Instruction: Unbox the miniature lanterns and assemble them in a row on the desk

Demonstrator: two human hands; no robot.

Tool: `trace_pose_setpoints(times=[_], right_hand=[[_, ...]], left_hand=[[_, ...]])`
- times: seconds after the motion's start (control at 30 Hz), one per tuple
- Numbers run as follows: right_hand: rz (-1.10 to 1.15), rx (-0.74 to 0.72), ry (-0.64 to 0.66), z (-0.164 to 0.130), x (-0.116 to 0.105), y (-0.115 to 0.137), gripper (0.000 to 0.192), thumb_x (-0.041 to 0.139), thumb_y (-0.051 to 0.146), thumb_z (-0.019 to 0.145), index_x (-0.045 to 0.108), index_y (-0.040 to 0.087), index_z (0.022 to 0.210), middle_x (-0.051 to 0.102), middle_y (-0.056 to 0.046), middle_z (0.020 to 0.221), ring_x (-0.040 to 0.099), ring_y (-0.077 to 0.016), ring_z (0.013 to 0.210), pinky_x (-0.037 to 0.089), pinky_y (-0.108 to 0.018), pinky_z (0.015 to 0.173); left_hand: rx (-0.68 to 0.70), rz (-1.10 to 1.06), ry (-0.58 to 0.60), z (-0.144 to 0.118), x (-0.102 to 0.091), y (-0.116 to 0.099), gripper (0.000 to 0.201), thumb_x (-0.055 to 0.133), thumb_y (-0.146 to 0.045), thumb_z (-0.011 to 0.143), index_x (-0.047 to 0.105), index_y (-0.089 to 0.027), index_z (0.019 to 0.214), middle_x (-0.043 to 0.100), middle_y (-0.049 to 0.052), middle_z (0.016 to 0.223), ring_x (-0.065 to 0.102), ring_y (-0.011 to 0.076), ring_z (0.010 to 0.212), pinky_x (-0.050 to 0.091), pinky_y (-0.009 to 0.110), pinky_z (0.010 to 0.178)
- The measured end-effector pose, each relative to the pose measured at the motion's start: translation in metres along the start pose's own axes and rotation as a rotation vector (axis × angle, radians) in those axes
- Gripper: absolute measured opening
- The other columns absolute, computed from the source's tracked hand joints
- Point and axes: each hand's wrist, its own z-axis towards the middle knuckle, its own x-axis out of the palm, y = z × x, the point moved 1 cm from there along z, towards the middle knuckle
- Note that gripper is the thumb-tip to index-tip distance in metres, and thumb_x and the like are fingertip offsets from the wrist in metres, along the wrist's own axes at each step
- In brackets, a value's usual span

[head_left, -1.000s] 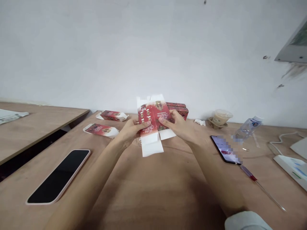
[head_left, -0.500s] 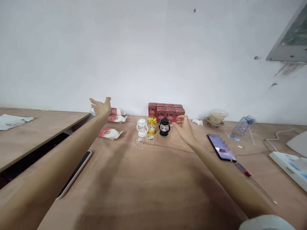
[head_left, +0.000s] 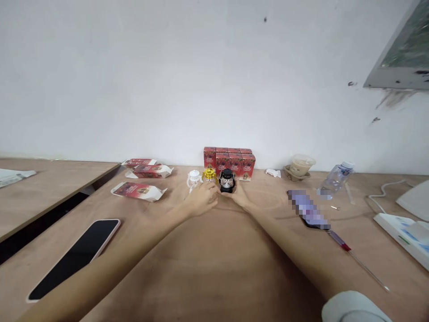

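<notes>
Three miniature lanterns stand upright in a row: a white lantern (head_left: pixel 194 177), a gold lantern (head_left: pixel 209 175) and a black lantern (head_left: pixel 227 178). My right hand (head_left: pixel 240 195) is at the black lantern's right side, its thumb across the front of the base and its fingers partly hidden behind. My left hand (head_left: pixel 203 199) is in front of the white and gold lanterns, covering their lower parts. Its fingers are curled together, with the tips close to the black lantern's left side; whatever they hold is hidden.
Red printed boxes (head_left: pixel 222 162) are stacked behind the lanterns against the wall. Opened red cartons (head_left: pixel 139 191) lie to the left, with a phone (head_left: pixel 75 259) nearer. On the right are a lidded cup (head_left: pixel 300 165), a plastic bottle (head_left: pixel 337 179), another phone (head_left: pixel 309 209) and a screwdriver (head_left: pixel 346 248).
My left hand has come from above the cartons at the left to the lanterns. My right hand has moved left onto the black lantern. The small wire pieces are now hidden behind my left hand.
</notes>
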Motion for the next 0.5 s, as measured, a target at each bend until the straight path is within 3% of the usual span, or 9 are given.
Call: trace_pose_setpoints(times=[0.2, 0.37, 0.5], right_hand=[[0.079, -0.014, -0.080, -0.008, 0.008, -0.003, 0.048, 0.076, 0.040, 0.053, 0.054, 0.018, 0.089, 0.067, -0.007, 0.095, 0.062, -0.0226, 0.088, 0.047, -0.041, 0.087], [0.167, -0.032, -0.194, -0.063, 0.000, 0.011, 0.041, 0.070, 0.037, 0.064, 0.053, 0.019, 0.097, 0.068, -0.005, 0.096, 0.063, -0.0208, 0.091, 0.048, -0.037, 0.086], [0.203, -0.042, -0.187, -0.100, -0.005, 0.023, 0.036, 0.069, 0.029, 0.066, 0.053, 0.021, 0.098, 0.068, -0.004, 0.098, 0.063, -0.0197, 0.092, 0.049, -0.036, 0.088]], left_hand=[[-0.018, 0.067, -0.047, 0.009, 0.030, -0.005, 0.025, 0.048, -0.018, 0.084, 0.056, -0.013, 0.107, 0.059, 0.013, 0.111, 0.053, 0.0264, 0.106, 0.042, 0.041, 0.092], [0.113, 0.063, -0.287, -0.001, 0.045, -0.016, 0.025, 0.050, -0.028, 0.089, 0.054, -0.014, 0.108, 0.060, 0.012, 0.111, 0.053, 0.0253, 0.104, 0.044, 0.038, 0.087], [0.267, 0.030, -0.420, -0.012, 0.044, -0.033, 0.017, 0.047, -0.026, 0.091, 0.055, -0.015, 0.102, 0.064, 0.008, 0.102, 0.056, 0.0200, 0.092, 0.044, 0.033, 0.079]])
